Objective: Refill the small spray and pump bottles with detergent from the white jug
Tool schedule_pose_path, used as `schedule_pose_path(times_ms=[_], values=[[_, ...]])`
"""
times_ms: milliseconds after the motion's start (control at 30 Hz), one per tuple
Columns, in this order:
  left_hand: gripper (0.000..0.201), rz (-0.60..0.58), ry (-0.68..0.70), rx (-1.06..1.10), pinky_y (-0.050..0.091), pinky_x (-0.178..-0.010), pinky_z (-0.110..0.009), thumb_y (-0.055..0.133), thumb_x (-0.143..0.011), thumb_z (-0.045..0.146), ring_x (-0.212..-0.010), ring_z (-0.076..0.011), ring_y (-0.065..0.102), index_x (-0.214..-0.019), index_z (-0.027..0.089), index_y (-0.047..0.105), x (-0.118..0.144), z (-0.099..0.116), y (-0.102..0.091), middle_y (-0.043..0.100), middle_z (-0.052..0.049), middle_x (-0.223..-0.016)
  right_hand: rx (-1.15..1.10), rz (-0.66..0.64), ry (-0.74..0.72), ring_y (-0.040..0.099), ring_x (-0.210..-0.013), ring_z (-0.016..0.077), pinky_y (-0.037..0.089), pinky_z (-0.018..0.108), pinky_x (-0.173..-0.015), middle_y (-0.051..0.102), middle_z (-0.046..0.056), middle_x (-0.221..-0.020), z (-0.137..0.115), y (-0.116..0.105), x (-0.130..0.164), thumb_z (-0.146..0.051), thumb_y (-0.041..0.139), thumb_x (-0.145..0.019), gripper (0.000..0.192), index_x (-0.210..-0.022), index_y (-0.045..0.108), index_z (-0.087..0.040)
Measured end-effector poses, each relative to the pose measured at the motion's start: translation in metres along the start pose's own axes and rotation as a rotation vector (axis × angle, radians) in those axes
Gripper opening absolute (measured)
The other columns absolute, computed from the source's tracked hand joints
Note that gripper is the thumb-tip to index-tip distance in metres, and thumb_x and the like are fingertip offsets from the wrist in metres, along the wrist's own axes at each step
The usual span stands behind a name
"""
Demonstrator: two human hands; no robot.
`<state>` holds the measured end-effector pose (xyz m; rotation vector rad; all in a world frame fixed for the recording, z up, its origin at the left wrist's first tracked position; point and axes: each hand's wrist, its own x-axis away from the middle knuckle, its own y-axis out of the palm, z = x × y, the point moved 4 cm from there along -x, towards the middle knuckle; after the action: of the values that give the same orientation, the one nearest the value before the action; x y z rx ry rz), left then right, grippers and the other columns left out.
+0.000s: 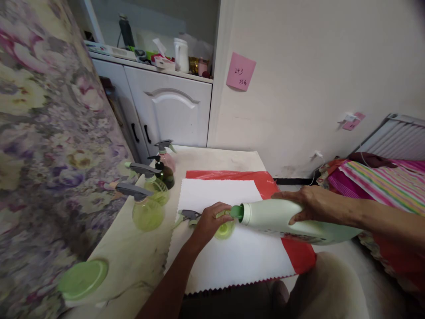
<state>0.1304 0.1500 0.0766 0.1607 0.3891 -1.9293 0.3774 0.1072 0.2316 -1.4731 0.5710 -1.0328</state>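
My right hand (307, 206) grips a large pale green jug (265, 215), tilted nearly level with its mouth to the left. The jug's green pouring spout (237, 212) is over the opening of a small translucent yellow-green bottle (224, 230). Fingers of my left hand (212, 219) are closed around the top of this bottle, which stands on a white sheet (232, 261). Just left of that hand a grey spray trigger head (190, 215) lies on the sheet, partly hidden by the hand. Whether liquid is flowing is hard to make out.
To the left stand yellow-green spray bottles (148, 215), a dark pump bottle (165, 175) and a pink spray bottle (168, 160). A green-lidded container (83, 279) sits near the table's front left. Red plastic (299, 257) lies under the sheet. A floral curtain (49, 155) borders the left.
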Motion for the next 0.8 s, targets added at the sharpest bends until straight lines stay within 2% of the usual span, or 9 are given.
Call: schedule_pose_path(times_ms=[233, 467, 800], values=[[0.018, 0.005, 0.003, 0.016, 0.045, -0.086, -0.033, 0.068, -0.077, 0.024, -0.094, -0.0211, 0.063, -0.094, 0.019, 0.071, -0.0003, -0.0020, 0.0007, 0.069, -0.006, -0.098, -0.002, 0.007, 0.017, 0.057, -0.056, 0.0183, 0.039, 0.026, -0.055, 0.065, 0.002, -0.067, 0.0002, -0.0021, 0.0011, -0.053, 0.058, -0.084, 0.059, -0.136, 0.048, -0.029], [0.018, -0.006, 0.025, 0.023, 0.046, -0.085, -0.032, 0.067, -0.078, 0.027, -0.092, -0.0205, 0.063, -0.094, 0.019, 0.071, -0.0006, -0.0017, 0.0009, 0.069, -0.006, -0.096, 0.014, -0.001, 0.006, 0.059, -0.056, 0.0185, 0.039, 0.025, -0.054, 0.065, 0.003, -0.067, -0.0021, -0.0038, 0.0009, -0.050, 0.059, -0.084, 0.059, -0.137, 0.048, -0.025], [0.019, 0.004, 0.005, 0.020, 0.047, -0.085, -0.032, 0.068, -0.077, 0.028, -0.092, -0.0214, 0.063, -0.093, 0.019, 0.071, -0.0001, 0.0005, 0.0008, 0.069, -0.006, -0.096, -0.025, 0.024, -0.002, 0.059, -0.057, 0.0182, 0.040, 0.025, -0.055, 0.065, 0.001, -0.067, 0.0004, -0.0016, 0.0015, -0.044, 0.064, -0.082, 0.058, -0.136, 0.049, -0.027]])
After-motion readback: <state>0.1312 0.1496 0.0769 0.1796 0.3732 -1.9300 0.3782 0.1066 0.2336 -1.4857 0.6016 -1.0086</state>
